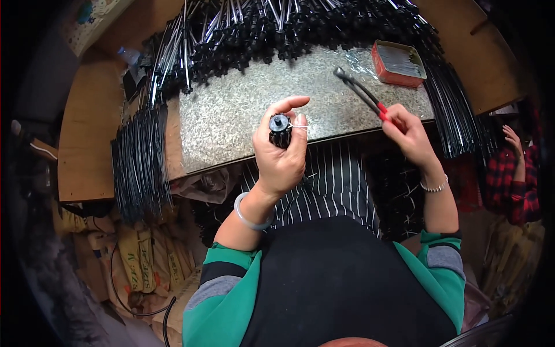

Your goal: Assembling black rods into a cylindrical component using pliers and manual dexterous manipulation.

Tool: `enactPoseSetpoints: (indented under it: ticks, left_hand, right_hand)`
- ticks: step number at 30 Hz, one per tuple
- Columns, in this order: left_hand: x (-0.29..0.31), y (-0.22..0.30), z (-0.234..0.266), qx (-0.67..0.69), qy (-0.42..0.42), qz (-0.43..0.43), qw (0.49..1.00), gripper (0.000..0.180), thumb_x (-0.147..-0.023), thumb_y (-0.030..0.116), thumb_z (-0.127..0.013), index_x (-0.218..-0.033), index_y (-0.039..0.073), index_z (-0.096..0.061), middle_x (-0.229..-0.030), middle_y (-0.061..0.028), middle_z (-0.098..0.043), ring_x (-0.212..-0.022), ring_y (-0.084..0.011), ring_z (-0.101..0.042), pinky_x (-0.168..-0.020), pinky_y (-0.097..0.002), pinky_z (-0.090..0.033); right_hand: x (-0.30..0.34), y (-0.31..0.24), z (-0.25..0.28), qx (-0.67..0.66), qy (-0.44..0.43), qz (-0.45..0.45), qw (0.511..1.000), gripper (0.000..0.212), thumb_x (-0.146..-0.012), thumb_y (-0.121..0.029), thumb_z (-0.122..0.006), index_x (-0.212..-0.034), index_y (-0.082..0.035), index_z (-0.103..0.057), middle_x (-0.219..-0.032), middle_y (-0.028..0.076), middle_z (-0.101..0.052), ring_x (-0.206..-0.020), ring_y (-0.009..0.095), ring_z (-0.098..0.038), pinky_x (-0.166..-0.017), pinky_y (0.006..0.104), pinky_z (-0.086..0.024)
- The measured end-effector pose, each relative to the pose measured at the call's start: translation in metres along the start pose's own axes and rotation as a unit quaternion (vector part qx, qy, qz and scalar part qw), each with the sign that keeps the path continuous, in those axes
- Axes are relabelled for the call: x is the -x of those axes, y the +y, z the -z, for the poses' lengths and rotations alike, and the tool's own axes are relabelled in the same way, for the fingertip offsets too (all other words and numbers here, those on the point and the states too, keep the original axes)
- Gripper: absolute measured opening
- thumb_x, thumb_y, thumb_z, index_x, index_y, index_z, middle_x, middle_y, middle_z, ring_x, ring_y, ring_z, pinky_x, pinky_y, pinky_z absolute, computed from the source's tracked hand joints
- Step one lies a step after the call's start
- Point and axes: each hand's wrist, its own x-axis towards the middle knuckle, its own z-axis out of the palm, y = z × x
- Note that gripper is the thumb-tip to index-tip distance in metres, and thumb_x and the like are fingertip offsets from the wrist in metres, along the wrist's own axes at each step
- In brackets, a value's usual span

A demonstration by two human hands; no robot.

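Observation:
My left hand (280, 153) is wrapped round a bundle of black rod-like parts (280, 136), seen end-on with a round grey-and-black cap (279, 122) on top. A thin white tie or wire (299, 126) sticks out by the thumb. The index finger points out to the right. My right hand (409, 134) grips red-handled pincers (364, 94), their dark metal head pointing up and left over the stone tabletop (231, 115). The pincers are apart from the bundle. The far end of the bundle is hidden by my left hand.
Many silver rods with black ends (248, 40) lie heaped along the table's back. Bunches of thin black strands hang at the left (140, 162) and right (457, 110). A red tin (399, 63) with thin pale pieces stands at the back right. Another person's hand (513, 140) shows at far right.

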Motion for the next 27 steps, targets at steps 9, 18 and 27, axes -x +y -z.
enactPoseSetpoints:
  ticks: [9, 18, 27]
  left_hand:
    - [-0.007, -0.006, -0.002, -0.007, 0.023, 0.041, 0.999, 0.021, -0.089, 0.000, -0.049, -0.109, -0.004, -0.054, -0.067, 0.0040, -0.045, -0.051, 0.0001, -0.040, -0.046, -0.0154, -0.032]
    - [-0.007, -0.006, -0.002, 0.052, 0.033, 0.068, 0.996, 0.019, -0.088, -0.001, -0.051, -0.105, -0.001, -0.057, -0.067, 0.0070, -0.046, -0.055, 0.0018, -0.037, -0.048, -0.0155, -0.028]
    - [-0.006, -0.005, -0.001, 0.048, 0.032, 0.078, 0.995, 0.019, -0.087, -0.002, -0.050, -0.105, -0.003, -0.056, -0.067, 0.0066, -0.046, -0.057, 0.0014, -0.038, -0.050, -0.0152, -0.031]
  right_hand:
    - [0.031, -0.098, 0.008, 0.379, 0.085, 0.259, 0.885, 0.024, -0.063, -0.023, -0.076, -0.081, -0.010, -0.067, -0.090, 0.005, -0.051, -0.074, 0.019, -0.051, -0.062, 0.0286, -0.042]
    - [0.031, -0.109, 0.009, 0.494, 0.109, 0.300, 0.808, 0.033, -0.061, -0.029, -0.078, -0.087, -0.012, -0.068, -0.090, 0.003, -0.051, -0.073, 0.018, -0.051, -0.060, 0.0286, -0.043]
    - [0.028, -0.111, 0.004, 0.539, 0.109, 0.326, 0.769, 0.027, -0.067, -0.031, -0.073, -0.082, -0.009, -0.066, -0.091, 0.005, -0.056, -0.072, 0.019, -0.053, -0.061, 0.0291, -0.044]
